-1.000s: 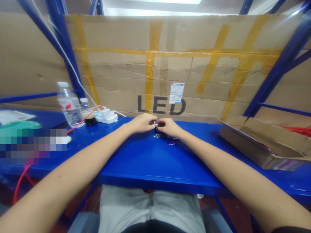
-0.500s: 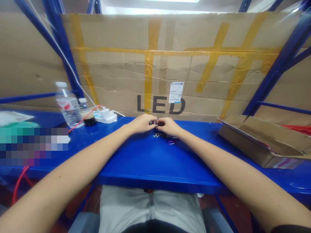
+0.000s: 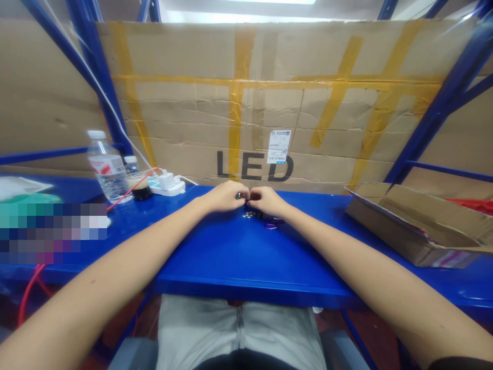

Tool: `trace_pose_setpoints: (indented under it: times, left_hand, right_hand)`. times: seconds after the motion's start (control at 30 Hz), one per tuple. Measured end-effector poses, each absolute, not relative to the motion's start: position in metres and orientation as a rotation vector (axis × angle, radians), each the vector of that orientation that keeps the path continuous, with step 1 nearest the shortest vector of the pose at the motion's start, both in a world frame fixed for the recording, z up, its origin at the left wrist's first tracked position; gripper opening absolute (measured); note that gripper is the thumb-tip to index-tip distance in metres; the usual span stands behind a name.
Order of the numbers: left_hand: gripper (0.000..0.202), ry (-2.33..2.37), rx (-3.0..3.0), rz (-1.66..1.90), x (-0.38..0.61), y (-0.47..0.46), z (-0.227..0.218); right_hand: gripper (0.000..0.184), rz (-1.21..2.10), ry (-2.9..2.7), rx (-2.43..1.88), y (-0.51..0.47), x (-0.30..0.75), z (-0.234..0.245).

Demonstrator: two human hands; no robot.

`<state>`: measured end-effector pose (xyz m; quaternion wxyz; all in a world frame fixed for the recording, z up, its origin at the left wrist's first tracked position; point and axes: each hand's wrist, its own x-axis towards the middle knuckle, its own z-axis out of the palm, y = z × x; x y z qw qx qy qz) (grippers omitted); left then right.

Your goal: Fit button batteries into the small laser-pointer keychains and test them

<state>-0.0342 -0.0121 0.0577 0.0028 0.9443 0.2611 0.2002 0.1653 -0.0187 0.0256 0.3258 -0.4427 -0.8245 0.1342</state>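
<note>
Near the back edge of the blue table point(image 3: 246, 257), my left hand point(image 3: 229, 196) and my right hand point(image 3: 269, 200) meet with fingertips together. The left fingers are closed around a small dark shiny piece point(image 3: 240, 196), too small to name. My right fingers are pinched against the left ones; what they grip is hidden. Just below the hands lie several small shiny metal pieces point(image 3: 247, 215). A purple metallic loop point(image 3: 271, 226) rests under my right wrist, its kind unclear.
An open cardboard box point(image 3: 408, 231) stands on the right. On the left are a water bottle point(image 3: 108, 169), a small dark-liquid bottle point(image 3: 139, 180) and a white power strip point(image 3: 169, 185) with a red cable. A large cardboard sheet point(image 3: 185, 118) walls off the back.
The fingers have shifted very slightly against each other, and less of the dark shiny piece shows. Arms and table items stay where they were.
</note>
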Motion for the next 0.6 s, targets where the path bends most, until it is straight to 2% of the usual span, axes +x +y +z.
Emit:
trace_pose_setpoints:
  times: [0.2,0.43,0.6]
  left_hand:
    - [0.023,0.951,2.887,0.694,-0.038,-0.014,0.063]
    - [0.023,0.912,2.768,0.242,-0.038,-0.016,0.060]
    - [0.020,0.985,2.707,0.141,-0.029,-0.022,0.056]
  right_hand:
    - [0.008,0.350,-2.157,-1.176,-0.021,0.165,0.028]
    - [0.009,0.387,-2.077,-1.263,-0.023,0.164,0.032]
    - [0.005,0.416,-2.077,-1.273,-0.023,0.164,0.032]
